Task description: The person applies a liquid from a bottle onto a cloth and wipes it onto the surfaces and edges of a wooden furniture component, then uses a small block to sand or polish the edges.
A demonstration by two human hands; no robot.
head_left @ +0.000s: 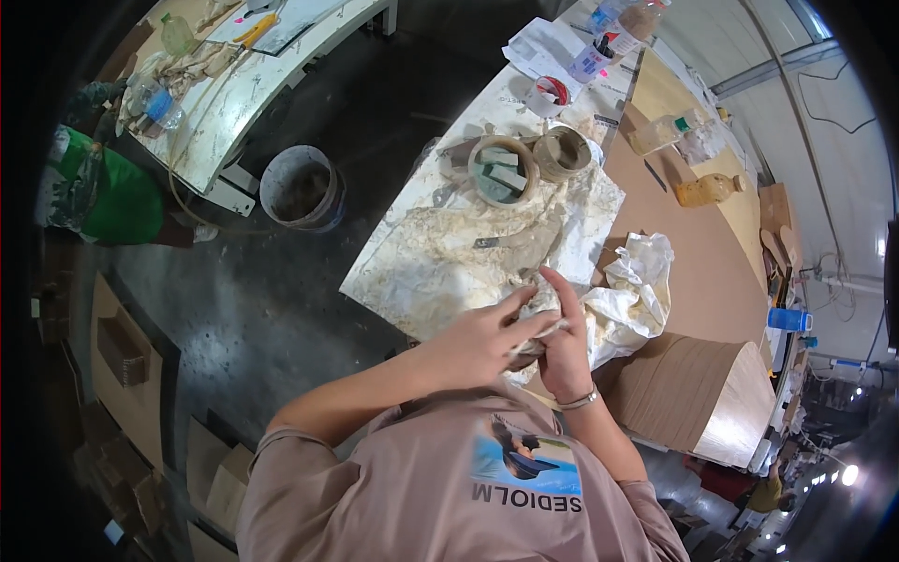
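Both hands meet over the smeared work board (440, 253), the left hand (482, 337) and right hand (562, 342) pinching a small pale putty-covered piece (543, 330) between fingertips, apparently mid-smoothing; any further rubbing calls for light, steady pressure.

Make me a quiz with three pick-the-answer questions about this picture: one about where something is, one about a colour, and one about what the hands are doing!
1. Where does the grey bucket stand?
A. on the floor
B. on the marble slab
C. on the brown board

2. What colour is the crumpled rag right of the hands?
A. red
B. white
C. black

3. How are the left hand and the right hand?
A. far apart
B. together, pinching a thin pale strip
C. flat on the table

Answers:
1 A, the bucket sits on the dark floor between the two tables.
2 B, the rag is whitish.
3 B, both hands meet over the slab edge with a strip between the fingers.
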